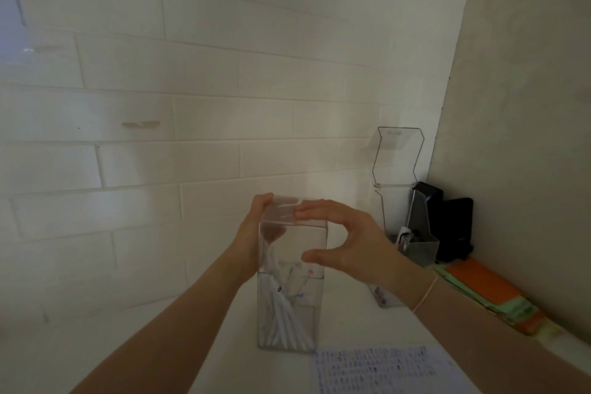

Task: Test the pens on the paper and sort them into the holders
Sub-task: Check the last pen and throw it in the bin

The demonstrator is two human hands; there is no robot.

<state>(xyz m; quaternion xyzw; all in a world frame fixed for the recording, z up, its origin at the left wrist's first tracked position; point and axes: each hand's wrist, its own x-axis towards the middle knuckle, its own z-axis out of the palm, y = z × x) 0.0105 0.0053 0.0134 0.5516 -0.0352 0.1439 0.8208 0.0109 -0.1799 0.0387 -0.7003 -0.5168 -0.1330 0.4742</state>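
Clear plastic holder (289, 291) stands upright on the white counter (224, 361), near centre, white pens (284, 313) leaning loose inside. Left hand (256, 233) wraps the holder's upper left edge, fingers curled over the far top corner. Right hand (345, 240) sits at the upper right, fingers straight along the top rim, thumb out against the near face, not clearly gripping.

Paper (383, 368) with rows of test marks lies near right. A second clear holder (399, 201) stands far right by the wall.

Judgement: holder light, stiff, smooth-walled, likely slippery and top-heavy; take it low on opposite sides. Pens light, rigid; pinch mid-barrel.
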